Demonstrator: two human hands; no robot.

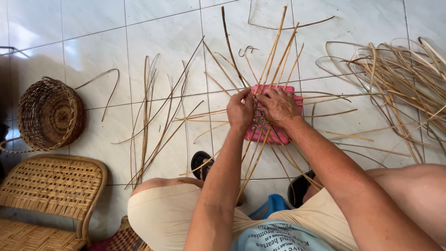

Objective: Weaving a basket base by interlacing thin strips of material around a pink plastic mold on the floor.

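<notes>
Both hands (260, 109) on crossed cane strips (260, 135)

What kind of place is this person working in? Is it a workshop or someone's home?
Probably a home or small craft space used for basket weaving, not a factory. The person sits over a white tiled floor strewn with cane strips; a woven basket and a cane chair stand nearby.

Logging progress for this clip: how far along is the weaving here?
Early. Done: a few cane strips lie crossed over the pink board. In hand: left hand and right hand press on that crossing. Left: strip ends splay out unwoven, no sides, and a loose pile lies unused. A finished basket sits nearby.
</notes>
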